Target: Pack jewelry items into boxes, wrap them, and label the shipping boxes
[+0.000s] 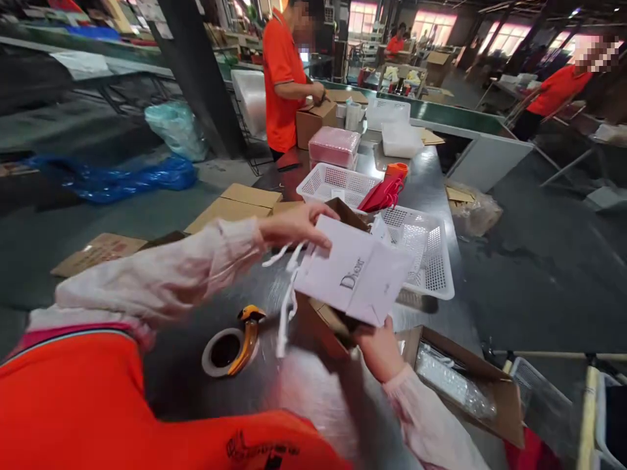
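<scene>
A white paper gift bag (337, 261) printed "Dior", with white cord handles (285, 313) hanging at its left end, lies flat over a brown cardboard box (321, 326). My left hand (304, 225) grips the bag's upper left edge, thumb on top and fingers behind. At the bag's lower right edge, my right hand (379, 346) is closed, with its fingers partly hidden underneath. The box beneath is open and mostly covered by the bag.
A tape dispenser (240, 346) lies left on the metal table. White baskets (431, 261) and red pouches (385, 192) stand beyond the bag. At right is an open carton (507, 398) holding a bubble-wrapped item (453, 378). A co-worker (284, 78) stands at the far end.
</scene>
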Motion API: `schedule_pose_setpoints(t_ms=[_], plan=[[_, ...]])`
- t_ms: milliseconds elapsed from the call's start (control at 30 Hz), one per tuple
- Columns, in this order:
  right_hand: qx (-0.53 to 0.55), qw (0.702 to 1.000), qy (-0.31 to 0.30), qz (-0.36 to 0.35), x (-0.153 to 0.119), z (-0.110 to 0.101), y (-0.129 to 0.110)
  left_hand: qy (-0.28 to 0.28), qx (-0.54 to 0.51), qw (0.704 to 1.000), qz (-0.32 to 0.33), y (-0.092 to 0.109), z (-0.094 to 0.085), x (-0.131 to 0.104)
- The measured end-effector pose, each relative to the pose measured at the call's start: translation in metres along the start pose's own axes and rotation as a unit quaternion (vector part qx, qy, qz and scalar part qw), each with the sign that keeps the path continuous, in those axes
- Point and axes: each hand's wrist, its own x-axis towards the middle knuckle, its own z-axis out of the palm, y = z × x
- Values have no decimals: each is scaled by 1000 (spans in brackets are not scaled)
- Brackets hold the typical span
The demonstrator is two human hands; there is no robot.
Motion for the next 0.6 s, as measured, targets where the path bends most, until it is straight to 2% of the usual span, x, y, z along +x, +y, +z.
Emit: schedule_pose_setpoints(t_ms=[67,133,200,267,333,400,533,600], plan=[[-13,999,-35,20,-27,-1,4,-58,-50,995,-63,-36,12,-16],[-7,998,-68,-1,-44,5,-5,-78,-31,994,-74,-64,27,-20],[18,998,-57,-7,-52,16,-18,-75,21,995,-57,-82,39,-17],[48,999,-13,24,-54,30,-29,-96,50,992,-62,-91,46,-14],[63,995,26,69,-54,42,-34,-136,37,986,-90,-91,46,-13],[68,992,52,88,-55,52,-32,-176,0,978,-111,-83,41,-12],[77,991,91,55,-66,67,-21,-241,-70,964,-86,-51,29,-10],[83,988,124,36,-71,76,-17,-285,-20,956,-70,-38,38,-11]])
